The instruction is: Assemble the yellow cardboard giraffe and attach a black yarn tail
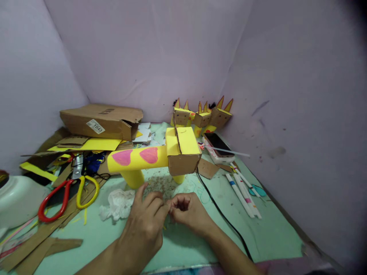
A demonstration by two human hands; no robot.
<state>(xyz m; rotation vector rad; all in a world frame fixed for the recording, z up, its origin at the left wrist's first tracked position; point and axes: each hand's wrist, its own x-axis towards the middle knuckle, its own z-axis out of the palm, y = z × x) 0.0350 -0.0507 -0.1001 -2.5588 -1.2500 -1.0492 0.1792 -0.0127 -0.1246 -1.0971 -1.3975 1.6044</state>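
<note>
My left hand (149, 217) and my right hand (187, 212) meet fingertip to fingertip just in front of a paper-and-cardboard animal figure. Both pinch closed; whatever lies between the fingers is too small or hidden to make out. The figure has a yellow tube body (134, 158) with pink patches, stubby yellow legs (133, 178) and a box head (185, 162) of yellow paper and brown cardboard. A thin cardboard strip stands upright on the head. Beside my left hand lies crumpled white tissue (119, 204). Brown crumbs (160, 185) are scattered under the figure.
Scissors (69, 194) with red and yellow handles lie left on cardboard strips, near a cardboard box (100, 120). Several markers (243, 194) and a phone (218, 144) lie right. A black cable (222, 215) crosses the table. Horned cardboard figures (202, 119) stand behind.
</note>
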